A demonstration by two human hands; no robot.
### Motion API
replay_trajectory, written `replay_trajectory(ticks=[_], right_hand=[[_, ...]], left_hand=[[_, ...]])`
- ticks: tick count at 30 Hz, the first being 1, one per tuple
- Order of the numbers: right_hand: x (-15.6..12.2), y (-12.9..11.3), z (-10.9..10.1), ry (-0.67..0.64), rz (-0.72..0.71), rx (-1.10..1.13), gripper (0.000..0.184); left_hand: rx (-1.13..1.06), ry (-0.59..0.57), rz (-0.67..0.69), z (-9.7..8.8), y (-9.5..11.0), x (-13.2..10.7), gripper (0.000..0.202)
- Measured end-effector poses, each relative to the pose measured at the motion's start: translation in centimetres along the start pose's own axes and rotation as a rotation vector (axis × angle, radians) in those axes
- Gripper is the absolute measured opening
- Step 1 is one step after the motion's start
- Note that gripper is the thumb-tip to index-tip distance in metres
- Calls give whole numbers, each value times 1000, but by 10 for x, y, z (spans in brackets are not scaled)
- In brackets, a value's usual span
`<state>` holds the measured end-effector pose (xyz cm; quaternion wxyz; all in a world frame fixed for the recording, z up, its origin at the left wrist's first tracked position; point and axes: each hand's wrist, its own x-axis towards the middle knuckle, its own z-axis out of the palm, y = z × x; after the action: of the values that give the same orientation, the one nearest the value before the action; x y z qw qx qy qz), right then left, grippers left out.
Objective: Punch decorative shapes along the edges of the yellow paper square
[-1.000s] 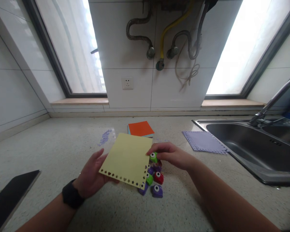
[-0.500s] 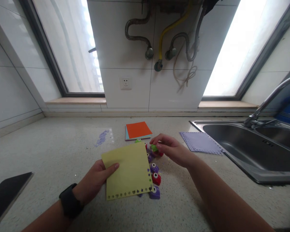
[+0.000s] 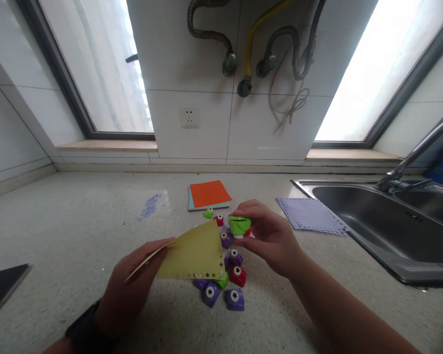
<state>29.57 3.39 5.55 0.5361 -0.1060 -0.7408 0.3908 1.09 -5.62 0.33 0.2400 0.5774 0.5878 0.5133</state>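
Note:
My left hand point(image 3: 131, 282) pinches the near left edge of a yellow paper sheet point(image 3: 194, 253) and holds it tilted above the counter. Small shapes are punched along the sheet's lower edge. My right hand point(image 3: 268, 233) grips a green paper punch point(image 3: 239, 225) just off the sheet's upper right corner. Below the sheet lies a cluster of small punches, among them a purple punch point(image 3: 234, 298) and a red punch point(image 3: 238, 275). A black watch sits on my left wrist point(image 3: 83, 332).
A stack of coloured paper point(image 3: 208, 194) with orange on top lies behind the punches. A lilac punched sheet point(image 3: 310, 214) lies beside the steel sink point(image 3: 384, 228) with its tap point(image 3: 413, 160). Purple paper scraps point(image 3: 149, 206) lie at the left. A dark flat object point(image 3: 2, 290) sits at the far left.
My left hand has raised and tilted the yellow sheet, so its edge now faces me. My right hand has lifted the green punch clear of the cluster to the sheet's corner.

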Motion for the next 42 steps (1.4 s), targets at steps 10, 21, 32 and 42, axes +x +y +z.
replay_trajectory(ticks=[10,21,32,42], right_hand=[[-8,-10,9,-29,-10,-59,52],[-9,-10,8,-76,30,-113,52],[-7,-2,6,-111,118,-139,43],[-6,8,11,-60,571,278,41]], left_hand=[[58,-30,215,-4,-1,-12,29],[68,-63,213,-6,-2,-12,31],[42,155,-7,-4,11,-6,15],[-134,24,-314,0,28,-1,28]])
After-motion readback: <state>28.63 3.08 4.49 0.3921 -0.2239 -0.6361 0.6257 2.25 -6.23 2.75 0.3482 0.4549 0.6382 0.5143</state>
